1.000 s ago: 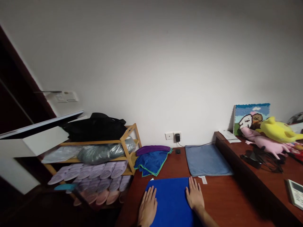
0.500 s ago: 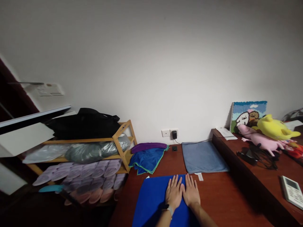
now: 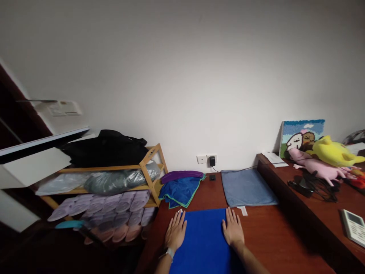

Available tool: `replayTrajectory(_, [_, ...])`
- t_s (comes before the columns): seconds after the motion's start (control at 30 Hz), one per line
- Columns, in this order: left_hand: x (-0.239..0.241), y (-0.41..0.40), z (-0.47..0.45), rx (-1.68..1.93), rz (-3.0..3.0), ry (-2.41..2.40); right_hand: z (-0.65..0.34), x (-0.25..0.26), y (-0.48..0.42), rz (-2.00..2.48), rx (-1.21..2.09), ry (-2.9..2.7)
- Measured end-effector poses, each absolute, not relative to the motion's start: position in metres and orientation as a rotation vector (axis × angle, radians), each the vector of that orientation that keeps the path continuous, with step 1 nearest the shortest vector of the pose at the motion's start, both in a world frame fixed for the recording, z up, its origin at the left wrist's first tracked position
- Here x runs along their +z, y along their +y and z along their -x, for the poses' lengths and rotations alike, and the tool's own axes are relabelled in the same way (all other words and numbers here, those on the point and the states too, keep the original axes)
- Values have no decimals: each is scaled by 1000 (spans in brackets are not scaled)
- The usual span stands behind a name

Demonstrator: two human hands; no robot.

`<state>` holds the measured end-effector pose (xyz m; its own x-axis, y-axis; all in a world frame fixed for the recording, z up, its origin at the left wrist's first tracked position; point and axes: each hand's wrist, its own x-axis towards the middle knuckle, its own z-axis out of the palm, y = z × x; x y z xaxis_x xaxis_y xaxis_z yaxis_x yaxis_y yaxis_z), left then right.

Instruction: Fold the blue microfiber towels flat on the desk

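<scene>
**Both palms flat on the royal-blue cloth**

The blue cloth [image 3: 203,243] lies spread on the red-brown table [image 3: 268,243], at the near edge right in front of the person.

Far left of the cloth stands a wooden rack [image 3: 152,170] with a black bag [image 3: 108,150] on top and rows of pale slippers [image 3: 114,207] below. Just beyond the cloth's left corner sits a crumpled green-edged towel [image 3: 181,190], with a purple cloth [image 3: 182,176] behind it.

The left hand [image 3: 176,233] rests palm down on the cloth's left edge, fingers straight and together, gripping nothing. The right hand [image 3: 233,231] lies the same way on the right edge, open and empty.

To my eye, flattening goes best with even pressure, palms sliding outward from the middle so no ridge gets trapped.

Beyond the cloth's right corner lies a grey-blue towel [image 3: 246,187], its white tag [image 3: 243,210] close to the right fingertips; that is the nearest thing to snag. Further right, a raised ledge holds a yellow plush toy [image 3: 333,152], tangled cables [image 3: 313,186] and a white remote [image 3: 355,227], all well apart from the cloth.
</scene>
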<state>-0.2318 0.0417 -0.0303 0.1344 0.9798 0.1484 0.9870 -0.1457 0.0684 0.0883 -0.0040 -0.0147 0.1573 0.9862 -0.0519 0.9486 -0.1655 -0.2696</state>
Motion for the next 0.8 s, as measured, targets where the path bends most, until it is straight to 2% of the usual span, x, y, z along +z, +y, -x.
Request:
replayTrajectory(0.3, [-7,36,206,-210,2289,-1965,-87,-14,-4,2249,327,-1898])
replayTrajectory(0.5, [-5,18,81,-378,2675,-1608,-88,-13,-4,2254,330,-1923])
replayTrajectory(0.6, [-20,9,33,-372,2770,-1650,-90,-16,-5,2246,323,-1991])
replayTrajectory(0.7, [-28,7,39,-360,2762,-1731,-90,-18,-4,2249,299,-1982])
replayTrajectory(0.8, [-24,9,91,-311,2666,-1851,-89,-16,-4,2259,304,-1924])
